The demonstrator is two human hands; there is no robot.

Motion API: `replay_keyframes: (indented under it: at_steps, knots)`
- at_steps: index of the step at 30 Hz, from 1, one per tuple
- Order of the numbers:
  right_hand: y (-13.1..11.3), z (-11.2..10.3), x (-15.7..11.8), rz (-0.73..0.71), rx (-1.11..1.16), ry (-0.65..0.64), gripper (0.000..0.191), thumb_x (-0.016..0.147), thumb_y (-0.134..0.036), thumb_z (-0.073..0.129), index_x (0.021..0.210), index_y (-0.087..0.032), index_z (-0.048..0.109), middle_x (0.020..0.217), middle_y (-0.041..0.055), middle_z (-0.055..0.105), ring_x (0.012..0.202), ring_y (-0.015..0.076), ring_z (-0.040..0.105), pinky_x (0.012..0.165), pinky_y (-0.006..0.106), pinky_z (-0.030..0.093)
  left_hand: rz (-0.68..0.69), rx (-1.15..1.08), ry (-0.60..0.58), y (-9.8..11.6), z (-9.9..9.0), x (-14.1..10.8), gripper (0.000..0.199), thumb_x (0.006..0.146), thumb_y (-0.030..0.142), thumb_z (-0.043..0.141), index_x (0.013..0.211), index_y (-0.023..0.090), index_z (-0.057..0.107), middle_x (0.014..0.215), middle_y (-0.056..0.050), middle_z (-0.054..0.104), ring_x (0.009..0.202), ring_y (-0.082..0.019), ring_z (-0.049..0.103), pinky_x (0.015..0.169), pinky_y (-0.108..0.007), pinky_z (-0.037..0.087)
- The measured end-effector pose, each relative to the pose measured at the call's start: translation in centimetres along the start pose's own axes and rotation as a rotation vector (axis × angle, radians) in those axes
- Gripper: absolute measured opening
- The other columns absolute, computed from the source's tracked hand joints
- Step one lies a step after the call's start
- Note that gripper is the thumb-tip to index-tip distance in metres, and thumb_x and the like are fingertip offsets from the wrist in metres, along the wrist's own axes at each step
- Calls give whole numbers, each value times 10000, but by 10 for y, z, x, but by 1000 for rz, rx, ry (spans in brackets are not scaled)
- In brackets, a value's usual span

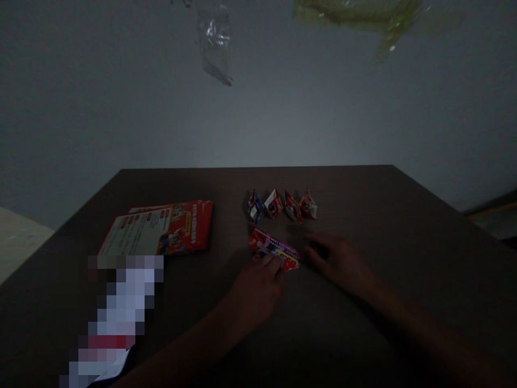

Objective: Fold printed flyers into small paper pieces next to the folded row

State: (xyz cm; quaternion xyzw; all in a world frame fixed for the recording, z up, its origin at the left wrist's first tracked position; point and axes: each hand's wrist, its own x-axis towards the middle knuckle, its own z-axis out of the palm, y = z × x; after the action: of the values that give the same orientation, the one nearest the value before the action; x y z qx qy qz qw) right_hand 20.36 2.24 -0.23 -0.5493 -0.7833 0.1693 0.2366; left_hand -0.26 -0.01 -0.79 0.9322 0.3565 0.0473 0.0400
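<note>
A folded piece of colourful printed paper (278,247), red, purple and yellow, lies on the table in front of me. My left hand (262,275) is closed on its near edge, the fingertips pressing it against the tabletop. Just right of the paper rests my right hand (337,257), thumb and forefinger apart with nothing between them. Behind the paper stands a row of several small folded paper pieces with pointed tips, among them a blue and white one (254,206) and a red and white one (273,203).
On the left of the dark wooden table (404,215) lies a stack of red printed sheets or booklets (186,229). A pixelated pale object (121,312) is nearer to me. A grey wall (258,118) with tape stands behind the table.
</note>
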Motion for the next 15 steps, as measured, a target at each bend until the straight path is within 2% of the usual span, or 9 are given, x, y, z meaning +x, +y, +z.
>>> replay_keyframes:
  at_steps: [4, 7, 9, 11, 15]
  knots:
    - [1, 6, 10, 33, 96, -60, 259, 822, -285, 558, 1022, -163, 668, 927, 79, 711, 773, 200, 659, 696, 306, 506, 26, -13, 15, 1, 2, 0, 163, 849, 142, 468, 903, 132, 621, 966, -87, 586, 926, -223, 529, 800, -352, 487]
    - [-4, 13, 9, 34, 189, -141, 189, 837, -280, 540, 887, -175, 689, 841, 41, 711, 723, 169, 650, 646, 261, 484, 63, -35, 56, 0, 6, -1, 150, 845, 154, 481, 887, 131, 622, 979, -90, 581, 952, -224, 526, 828, -352, 483]
    - [-7, 16, 6, 39, 216, -148, 186, 838, -278, 537, 794, -175, 686, 752, 19, 701, 660, 149, 637, 605, 241, 463, 66, -65, 101, 0, 8, -1, 147, 853, 164, 475, 872, 137, 619, 979, -84, 577, 965, -220, 525, 858, -354, 471]
    - [-9, 17, 2, 50, 221, -140, 188, 829, -273, 546, 739, -172, 677, 695, 8, 688, 617, 137, 622, 580, 232, 444, 24, -104, 152, 0, 8, -2, 164, 876, 183, 450, 888, 150, 610, 984, -78, 574, 974, -213, 524, 886, -363, 454]
    - [-8, 14, -4, 98, 212, -139, 174, 807, -273, 568, 702, -173, 664, 653, 3, 672, 593, 135, 605, 560, 231, 428, -166, -152, 278, 0, 6, -1, 160, 863, 268, 499, 971, 172, 568, 1123, -102, 537, 1050, -250, 494, 914, -429, 418]
